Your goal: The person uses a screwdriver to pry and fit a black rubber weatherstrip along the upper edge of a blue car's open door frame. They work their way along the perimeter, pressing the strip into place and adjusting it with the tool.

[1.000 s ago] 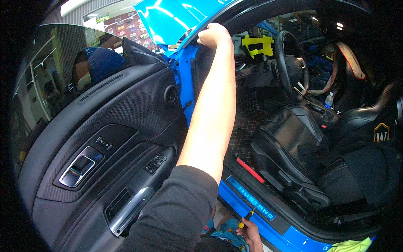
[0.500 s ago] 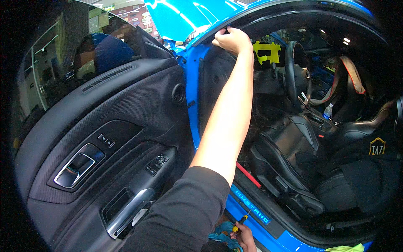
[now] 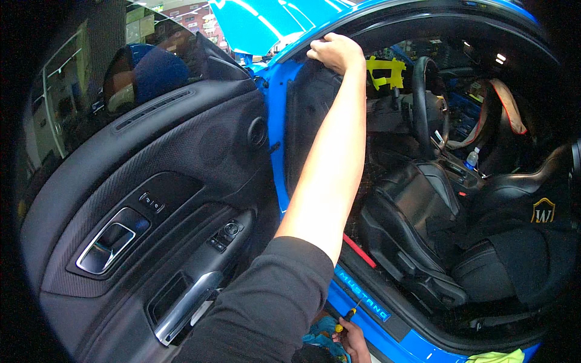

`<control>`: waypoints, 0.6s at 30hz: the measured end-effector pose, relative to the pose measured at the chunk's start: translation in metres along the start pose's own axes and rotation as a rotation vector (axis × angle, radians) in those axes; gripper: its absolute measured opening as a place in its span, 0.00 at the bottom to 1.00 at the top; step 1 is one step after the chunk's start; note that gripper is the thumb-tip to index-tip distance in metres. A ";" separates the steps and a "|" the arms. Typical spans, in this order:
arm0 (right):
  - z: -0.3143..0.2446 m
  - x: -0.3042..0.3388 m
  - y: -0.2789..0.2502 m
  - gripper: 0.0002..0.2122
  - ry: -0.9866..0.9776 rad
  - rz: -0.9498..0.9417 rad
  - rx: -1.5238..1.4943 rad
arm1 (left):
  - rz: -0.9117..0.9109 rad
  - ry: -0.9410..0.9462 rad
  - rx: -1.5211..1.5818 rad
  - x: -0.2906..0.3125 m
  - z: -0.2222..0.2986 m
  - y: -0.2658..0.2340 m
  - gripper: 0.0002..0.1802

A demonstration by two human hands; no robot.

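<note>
My left hand (image 3: pixel 339 53) is raised to the front pillar of a blue car's door opening. Its fingers are curled at the black door-frame edge (image 3: pixel 378 24), and their tips are hidden, so I cannot make out what they hold. Low in the picture, my right hand (image 3: pixel 353 342) is closed around a screwdriver (image 3: pixel 346 319) with a yellow and black handle. The thin shaft points up over the sill plate (image 3: pixel 363 294), which carries lit blue lettering. Teal patterned cloth (image 3: pixel 324 339) shows beside that hand.
The open door panel (image 3: pixel 163 199) fills the left side. Inside are a steering wheel (image 3: pixel 422 109), yellow tape (image 3: pixel 387 72), a black seat (image 3: pixel 411 199) and a bottle (image 3: pixel 472 158). A red strip (image 3: pixel 359 251) lies by the sill; a yellow-green cloth (image 3: pixel 499 357) is at the lower right.
My left hand has turned slightly and shifted a little down at the pillar, its fingers curling differently. The right hand with the screwdriver has hardly moved.
</note>
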State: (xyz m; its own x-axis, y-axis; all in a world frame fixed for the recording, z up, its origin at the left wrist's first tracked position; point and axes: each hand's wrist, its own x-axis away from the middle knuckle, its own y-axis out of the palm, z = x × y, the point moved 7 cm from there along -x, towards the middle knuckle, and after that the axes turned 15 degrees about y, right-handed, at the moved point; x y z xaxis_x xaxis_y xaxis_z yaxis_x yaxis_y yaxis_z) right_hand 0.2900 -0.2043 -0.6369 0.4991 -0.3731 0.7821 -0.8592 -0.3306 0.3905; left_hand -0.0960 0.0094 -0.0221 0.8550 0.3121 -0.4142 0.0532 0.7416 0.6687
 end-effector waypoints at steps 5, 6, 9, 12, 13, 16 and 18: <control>0.005 -0.004 0.002 0.12 0.010 -0.019 -0.004 | 0.113 0.023 0.105 0.000 -0.008 -0.001 0.14; 0.004 -0.005 0.003 0.12 -0.003 -0.027 -0.011 | 0.134 0.068 0.117 0.000 -0.009 -0.001 0.14; 0.008 -0.008 -0.001 0.12 0.002 -0.003 0.012 | 0.184 0.164 0.154 -0.001 -0.010 -0.003 0.13; 0.008 -0.004 -0.002 0.12 -0.008 0.002 -0.037 | 0.142 0.163 0.144 0.002 -0.008 -0.004 0.14; 0.009 -0.005 -0.003 0.12 0.000 -0.005 -0.047 | 0.120 0.135 0.093 0.001 -0.006 -0.003 0.14; 0.008 -0.006 -0.005 0.13 0.017 -0.015 -0.059 | 0.021 0.113 -0.027 0.001 0.002 -0.001 0.15; 0.008 -0.005 -0.004 0.12 0.010 -0.002 -0.046 | -0.090 0.172 -0.061 0.005 0.003 -0.002 0.14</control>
State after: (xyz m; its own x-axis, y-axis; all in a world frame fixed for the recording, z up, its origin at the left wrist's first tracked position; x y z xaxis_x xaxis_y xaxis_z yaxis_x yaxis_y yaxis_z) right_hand 0.2918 -0.2074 -0.6464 0.5000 -0.3638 0.7859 -0.8625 -0.2915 0.4137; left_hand -0.0902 0.0084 -0.0237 0.7469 0.3365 -0.5734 0.0891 0.8040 0.5879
